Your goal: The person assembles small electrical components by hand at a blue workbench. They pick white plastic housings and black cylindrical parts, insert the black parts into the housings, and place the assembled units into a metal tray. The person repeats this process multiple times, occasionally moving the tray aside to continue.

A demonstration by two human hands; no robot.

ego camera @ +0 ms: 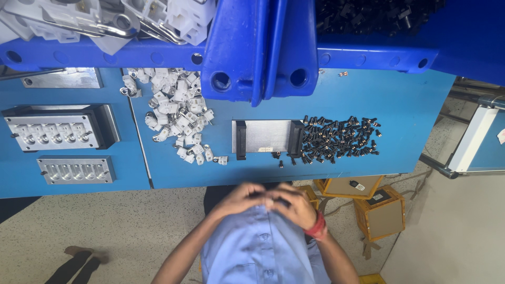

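Note:
My left hand [239,199] and my right hand [294,206] meet in front of my blue shirt, below the table's near edge. Their fingertips are pinched together on a small pale part [269,201], most of it hidden by the fingers. A red band sits on my right wrist. On the blue table [410,105] beyond my hands lies a grey metal fixture plate with black end blocks [266,137]. A heap of white plastic housings [176,113] lies to its left. A heap of small black pieces [339,139] lies to its right.
Two metal jigs with rows of sockets [52,131] [76,169] lie at the table's left. Blue bins [258,47] hang over the back, holding white parts and black parts. Cardboard boxes [379,213] stand on the floor at right. Another person's legs [79,263] show at lower left.

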